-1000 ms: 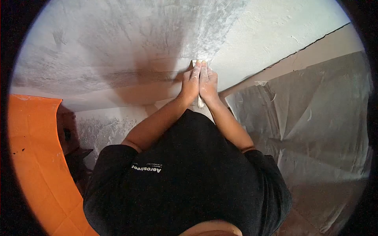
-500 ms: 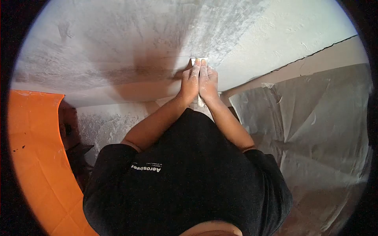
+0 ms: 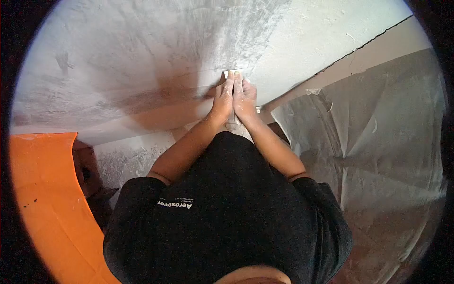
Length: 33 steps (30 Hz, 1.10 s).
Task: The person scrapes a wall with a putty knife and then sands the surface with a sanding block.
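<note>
My left hand [image 3: 222,100] and my right hand [image 3: 245,98] are pressed side by side, dusted with white powder. Both grip a narrow tool that looks like a putty knife [image 3: 238,120], whose handle end pokes out below the palms. Its pale, flat front edge [image 3: 226,74] lies under my extended thumbs, against the grey-white plastered wall [image 3: 293,52]. My curled fingers and most of the tool are hidden behind the hands. Darker grey streaks mark the wall surface just beyond the fingertips.
An orange sheet [image 3: 42,189] hangs at the left, beside dark objects [image 3: 92,184] in shadow. To the right spreads a creased grey sheet [image 3: 392,142]. A dark, jagged crack [image 3: 359,47] runs along the wall's lower right edge.
The view has turned slightly, so the wall's right edge sits higher and the orange sheet lower. Both hands appear a little further left, keeping the same grip on the tool.
</note>
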Each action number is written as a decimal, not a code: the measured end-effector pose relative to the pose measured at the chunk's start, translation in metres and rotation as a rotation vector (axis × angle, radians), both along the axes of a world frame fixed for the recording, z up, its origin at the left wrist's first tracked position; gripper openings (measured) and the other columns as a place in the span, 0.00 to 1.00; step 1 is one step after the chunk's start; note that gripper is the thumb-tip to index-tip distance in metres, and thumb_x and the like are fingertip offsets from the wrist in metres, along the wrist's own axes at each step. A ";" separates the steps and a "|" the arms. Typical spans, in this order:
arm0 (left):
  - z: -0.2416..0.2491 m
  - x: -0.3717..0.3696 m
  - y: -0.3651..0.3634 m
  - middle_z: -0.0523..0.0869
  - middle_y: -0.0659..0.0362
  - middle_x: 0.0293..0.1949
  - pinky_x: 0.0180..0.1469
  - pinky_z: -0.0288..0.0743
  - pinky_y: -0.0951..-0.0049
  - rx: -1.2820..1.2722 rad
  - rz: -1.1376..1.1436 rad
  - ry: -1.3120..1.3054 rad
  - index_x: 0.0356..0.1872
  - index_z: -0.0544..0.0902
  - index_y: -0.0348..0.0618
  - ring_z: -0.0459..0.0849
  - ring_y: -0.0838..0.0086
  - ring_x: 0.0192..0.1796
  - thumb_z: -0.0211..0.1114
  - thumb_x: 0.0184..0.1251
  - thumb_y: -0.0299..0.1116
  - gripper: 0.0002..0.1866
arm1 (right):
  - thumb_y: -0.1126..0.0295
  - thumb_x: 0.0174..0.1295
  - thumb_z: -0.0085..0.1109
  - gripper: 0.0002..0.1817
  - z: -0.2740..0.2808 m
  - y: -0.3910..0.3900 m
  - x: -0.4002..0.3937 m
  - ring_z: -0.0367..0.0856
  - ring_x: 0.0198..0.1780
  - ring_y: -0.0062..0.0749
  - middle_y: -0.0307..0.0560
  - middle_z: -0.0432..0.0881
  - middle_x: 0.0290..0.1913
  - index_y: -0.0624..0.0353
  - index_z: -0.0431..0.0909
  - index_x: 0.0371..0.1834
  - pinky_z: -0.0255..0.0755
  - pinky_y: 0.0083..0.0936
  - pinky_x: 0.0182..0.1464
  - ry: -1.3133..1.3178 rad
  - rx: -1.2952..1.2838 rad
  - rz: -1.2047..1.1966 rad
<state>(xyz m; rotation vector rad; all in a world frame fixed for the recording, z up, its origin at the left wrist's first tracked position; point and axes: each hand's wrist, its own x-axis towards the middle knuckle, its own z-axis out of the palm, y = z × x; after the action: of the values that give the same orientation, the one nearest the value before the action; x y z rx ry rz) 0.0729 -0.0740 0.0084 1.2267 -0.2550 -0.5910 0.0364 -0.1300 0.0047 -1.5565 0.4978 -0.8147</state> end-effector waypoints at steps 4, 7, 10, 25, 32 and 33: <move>0.010 0.000 0.002 0.80 0.61 0.37 0.47 0.69 0.78 -0.029 -0.011 0.010 0.42 0.80 0.34 0.75 0.79 0.41 0.48 0.72 0.49 0.24 | 0.64 0.70 0.45 0.20 -0.009 0.000 0.002 0.65 0.20 0.19 0.44 0.71 0.15 0.68 0.74 0.23 0.60 0.28 0.21 -0.017 -0.072 -0.035; 0.006 0.002 0.003 0.80 0.62 0.37 0.46 0.69 0.79 -0.043 -0.052 0.017 0.42 0.80 0.34 0.75 0.80 0.40 0.49 0.73 0.46 0.22 | 0.64 0.70 0.45 0.20 -0.003 0.001 0.000 0.65 0.20 0.18 0.43 0.71 0.15 0.69 0.74 0.24 0.60 0.28 0.21 -0.058 0.004 -0.029; 0.004 0.004 0.001 0.80 0.62 0.38 0.47 0.69 0.79 -0.075 -0.084 -0.095 0.42 0.79 0.34 0.75 0.80 0.41 0.47 0.74 0.44 0.21 | 0.65 0.70 0.45 0.20 0.011 0.002 0.002 0.66 0.21 0.17 0.42 0.71 0.15 0.70 0.74 0.24 0.61 0.28 0.21 -0.087 0.014 -0.036; -0.027 0.013 -0.008 0.75 0.61 0.45 0.52 0.69 0.77 -0.514 -0.456 0.384 0.49 0.73 0.43 0.74 0.77 0.48 0.36 0.75 0.50 0.24 | 0.66 0.69 0.46 0.20 0.000 -0.008 0.002 0.66 0.20 0.21 0.44 0.70 0.14 0.69 0.72 0.22 0.60 0.29 0.20 0.072 -0.148 -0.048; -0.048 0.016 -0.011 0.74 0.62 0.47 0.56 0.65 0.78 -0.269 -0.155 0.132 0.53 0.71 0.40 0.71 0.79 0.51 0.42 0.75 0.46 0.20 | 0.67 0.68 0.46 0.17 0.016 -0.004 0.005 0.67 0.20 0.21 0.43 0.71 0.15 0.68 0.73 0.24 0.62 0.29 0.21 0.017 -0.101 -0.027; -0.038 0.013 -0.009 0.73 0.62 0.49 0.57 0.64 0.78 -0.236 -0.125 -0.041 0.55 0.70 0.39 0.70 0.79 0.52 0.42 0.75 0.46 0.21 | 0.67 0.68 0.46 0.17 0.020 -0.006 0.005 0.67 0.20 0.21 0.43 0.71 0.15 0.68 0.73 0.24 0.62 0.29 0.21 0.016 -0.098 -0.026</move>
<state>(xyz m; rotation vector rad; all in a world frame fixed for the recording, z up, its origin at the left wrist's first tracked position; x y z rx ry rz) 0.0864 -0.0830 -0.0300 1.0001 -0.4262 -0.6254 0.0416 -0.1359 0.0248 -1.6510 0.4974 -0.8580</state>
